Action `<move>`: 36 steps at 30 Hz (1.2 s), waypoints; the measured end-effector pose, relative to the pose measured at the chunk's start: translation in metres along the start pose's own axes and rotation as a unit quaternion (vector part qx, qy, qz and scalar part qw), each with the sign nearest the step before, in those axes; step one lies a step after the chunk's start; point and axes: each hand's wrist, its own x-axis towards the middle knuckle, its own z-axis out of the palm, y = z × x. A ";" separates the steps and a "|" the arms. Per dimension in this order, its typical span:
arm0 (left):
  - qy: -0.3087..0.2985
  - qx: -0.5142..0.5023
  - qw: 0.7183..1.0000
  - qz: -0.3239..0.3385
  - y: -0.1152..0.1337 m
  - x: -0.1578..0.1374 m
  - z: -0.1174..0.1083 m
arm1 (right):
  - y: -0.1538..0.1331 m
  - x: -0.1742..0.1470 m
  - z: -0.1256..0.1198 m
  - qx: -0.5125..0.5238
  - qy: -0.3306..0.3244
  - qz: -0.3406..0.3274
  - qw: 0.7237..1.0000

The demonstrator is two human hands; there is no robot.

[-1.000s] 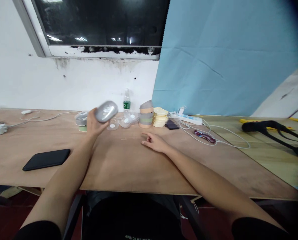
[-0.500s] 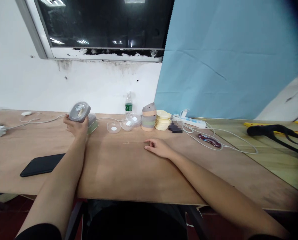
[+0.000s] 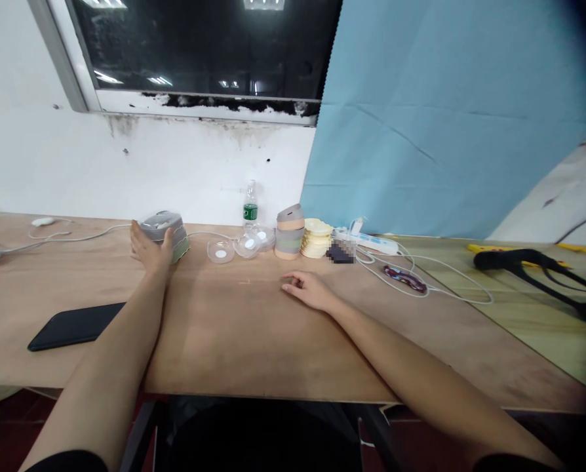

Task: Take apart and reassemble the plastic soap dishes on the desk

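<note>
My left hand [image 3: 150,252] reaches to the back left of the table, its fingers at the left side of a grey lidded container [image 3: 158,224] and its thumb at the front. The container sits on a stack, with a pale green container [image 3: 180,249] at the bottom. Fingers partly hide the stack's front, so how firmly they press cannot be seen. My right hand [image 3: 307,288] rests on the table, loosely curved, thumb apart from the fingers, holding nothing. Beyond it stand a grey, peach and green stack [image 3: 289,241] and a pile of pale yellow scalloped pieces [image 3: 316,239].
Clear round lids [image 3: 221,252] lie near a green-labelled plastic bottle [image 3: 250,208] by the wall. A black phone [image 3: 74,326] lies beside my left forearm. On the right are a white power strip [image 3: 371,242], loose cables, a dark red patterned object [image 3: 405,278] and black straps [image 3: 524,262].
My left hand has brought the grey lidded container down from a tilted, raised position onto the stack. My right hand stays put. The view has shifted slightly.
</note>
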 end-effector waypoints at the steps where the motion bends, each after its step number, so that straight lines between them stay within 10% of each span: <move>1: 0.007 0.004 1.000 0.005 -0.002 -0.001 0.000 | 0.002 0.001 0.000 0.002 0.017 0.005 1.000; 11: 0.013 0.006 0.968 0.249 0.027 -0.030 0.003 | 0.065 0.025 -0.024 -0.055 0.331 0.111 0.935; 18: -0.293 0.066 0.855 0.422 0.058 -0.087 0.040 | 0.089 0.048 -0.036 -0.200 0.359 0.165 0.897; 26: -0.378 0.178 0.861 0.290 0.051 -0.096 0.054 | 0.081 0.057 -0.034 -0.323 0.242 0.225 0.887; 36: -0.394 0.124 0.877 0.247 0.046 -0.087 0.051 | 0.085 0.054 -0.033 -0.302 0.250 0.206 0.897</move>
